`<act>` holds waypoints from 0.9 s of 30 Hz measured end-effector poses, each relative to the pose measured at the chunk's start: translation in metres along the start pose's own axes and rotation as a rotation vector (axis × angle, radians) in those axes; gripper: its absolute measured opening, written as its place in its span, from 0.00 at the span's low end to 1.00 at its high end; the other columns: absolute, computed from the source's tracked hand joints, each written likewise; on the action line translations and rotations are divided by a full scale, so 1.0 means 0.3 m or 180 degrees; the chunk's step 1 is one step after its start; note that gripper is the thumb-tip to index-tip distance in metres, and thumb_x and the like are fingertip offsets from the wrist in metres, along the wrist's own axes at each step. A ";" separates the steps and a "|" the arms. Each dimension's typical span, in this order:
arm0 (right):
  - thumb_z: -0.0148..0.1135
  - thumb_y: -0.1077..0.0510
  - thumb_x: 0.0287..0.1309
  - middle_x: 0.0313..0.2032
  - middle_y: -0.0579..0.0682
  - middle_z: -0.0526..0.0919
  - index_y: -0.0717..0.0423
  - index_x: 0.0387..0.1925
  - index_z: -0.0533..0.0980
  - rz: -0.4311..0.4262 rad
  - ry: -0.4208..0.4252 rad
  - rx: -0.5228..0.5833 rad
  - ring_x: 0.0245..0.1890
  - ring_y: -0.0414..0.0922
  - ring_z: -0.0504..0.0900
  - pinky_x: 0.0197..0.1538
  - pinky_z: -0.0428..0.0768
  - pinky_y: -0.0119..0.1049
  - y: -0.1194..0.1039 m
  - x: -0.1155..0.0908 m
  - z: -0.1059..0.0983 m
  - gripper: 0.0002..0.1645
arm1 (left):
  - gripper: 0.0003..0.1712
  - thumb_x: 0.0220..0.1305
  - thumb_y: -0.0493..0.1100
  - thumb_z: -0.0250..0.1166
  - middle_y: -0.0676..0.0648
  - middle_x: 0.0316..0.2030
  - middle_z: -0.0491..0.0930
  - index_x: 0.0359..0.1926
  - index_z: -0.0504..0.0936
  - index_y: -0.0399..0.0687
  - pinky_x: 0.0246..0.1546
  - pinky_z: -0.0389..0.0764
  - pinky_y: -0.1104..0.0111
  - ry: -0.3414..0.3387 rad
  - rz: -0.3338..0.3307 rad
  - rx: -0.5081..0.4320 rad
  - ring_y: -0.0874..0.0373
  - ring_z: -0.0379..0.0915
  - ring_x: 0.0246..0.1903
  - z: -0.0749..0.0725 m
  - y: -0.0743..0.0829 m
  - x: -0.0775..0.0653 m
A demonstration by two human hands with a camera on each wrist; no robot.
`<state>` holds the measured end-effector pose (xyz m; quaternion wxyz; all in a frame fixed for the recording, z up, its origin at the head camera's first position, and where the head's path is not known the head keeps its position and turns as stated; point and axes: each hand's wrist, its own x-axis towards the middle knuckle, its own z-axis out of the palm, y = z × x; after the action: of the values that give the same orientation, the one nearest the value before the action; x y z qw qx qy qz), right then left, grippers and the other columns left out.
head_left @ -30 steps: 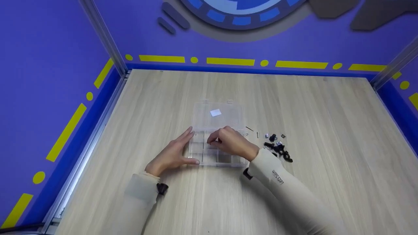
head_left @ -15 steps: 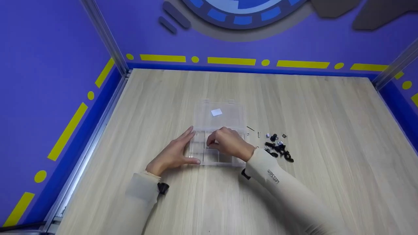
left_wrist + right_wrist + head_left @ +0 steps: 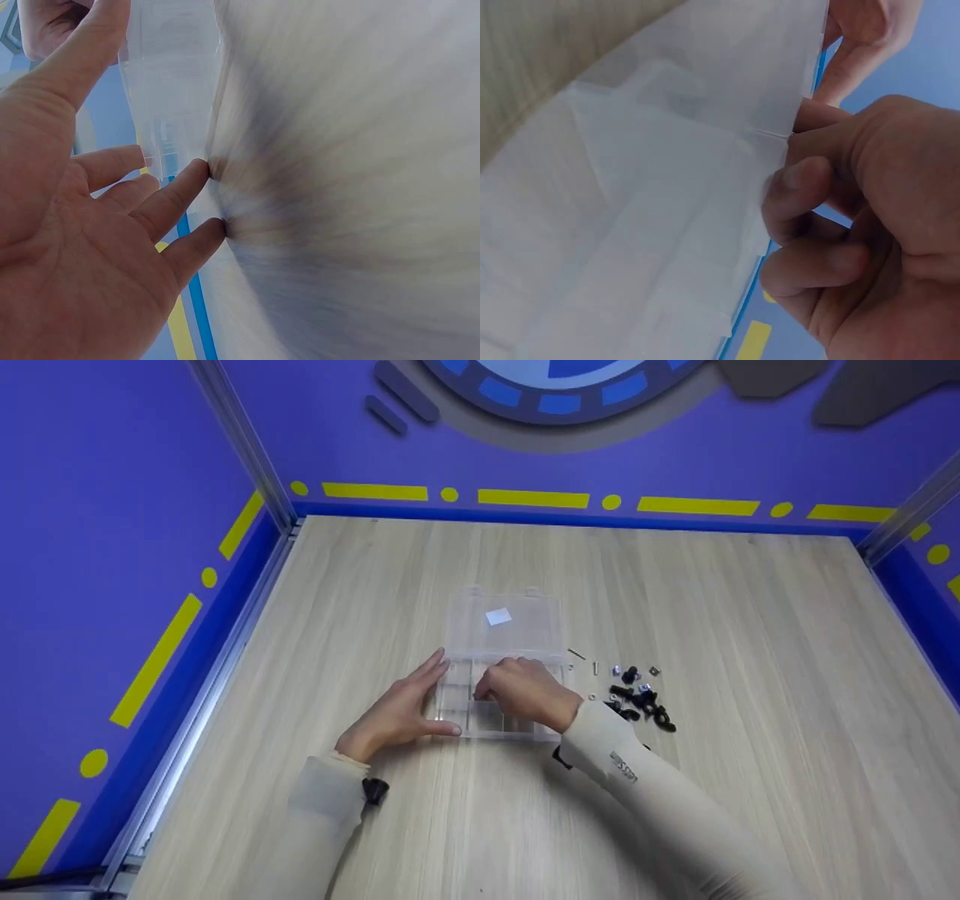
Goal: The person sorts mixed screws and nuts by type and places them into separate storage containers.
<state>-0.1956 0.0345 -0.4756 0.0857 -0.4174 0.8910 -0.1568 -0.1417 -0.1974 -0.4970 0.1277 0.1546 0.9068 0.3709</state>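
A clear plastic compartment box (image 3: 489, 734) lies mid-table, its lid (image 3: 525, 634) folded back with a white label (image 3: 498, 617). My left hand (image 3: 397, 711) steadies the box's left side, with the thumb at the front edge and the fingers spread along the side. In the left wrist view, the fingers of that hand (image 3: 97, 225) are extended. My right hand (image 3: 529, 691) reaches down into a middle compartment. The right wrist view shows its outer fingers (image 3: 802, 270) curled. The box wall hides the thumb and index tips, so whether they pinch a small part cannot be made out.
To the right of the box lies a loose pile of black fasteners (image 3: 643, 701). Several small metal parts are scattered near it, among them a thin screw (image 3: 576, 654), a short pin (image 3: 596, 668) and a square nut (image 3: 655, 670). Purple walls enclose the table (image 3: 360, 585).
My right hand has lowered a little, its fingertips dipping deeper into the compartment. The left hand stays at the box's side.
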 end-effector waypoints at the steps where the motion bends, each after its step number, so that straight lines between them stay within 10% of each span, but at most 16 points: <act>1: 0.66 0.69 0.64 0.44 0.48 0.91 0.51 0.42 0.91 0.0005 -0.0007 -0.0008 0.35 0.43 0.86 0.40 0.87 0.46 -0.002 -0.001 -0.001 0.14 | 0.65 0.51 0.56 0.82 0.50 0.82 0.42 0.81 0.54 0.44 0.77 0.54 0.54 0.0003 0.0010 -0.0006 0.49 0.43 0.79 -0.001 0.000 0.001; 16: 0.68 0.66 0.64 0.43 0.47 0.91 0.51 0.43 0.90 -0.0158 0.0108 0.0121 0.42 0.45 0.89 0.44 0.87 0.43 0.013 -0.016 0.003 0.11 | 0.65 0.50 0.56 0.82 0.48 0.82 0.44 0.80 0.55 0.41 0.77 0.55 0.55 0.0020 0.0076 0.0017 0.48 0.44 0.79 0.000 -0.008 0.010; 27: 0.64 0.67 0.66 0.42 0.51 0.90 0.58 0.44 0.88 -0.0279 0.0884 0.0490 0.41 0.45 0.88 0.45 0.87 0.42 0.119 -0.078 -0.027 0.10 | 0.66 0.46 0.54 0.84 0.46 0.81 0.47 0.79 0.58 0.41 0.77 0.53 0.57 0.0114 0.0053 -0.0032 0.48 0.46 0.78 0.010 -0.010 0.012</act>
<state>-0.2084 0.0757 -0.4801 -0.0136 -0.4223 0.8605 -0.2845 -0.1444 -0.1962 -0.5014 0.1090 0.1548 0.9057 0.3792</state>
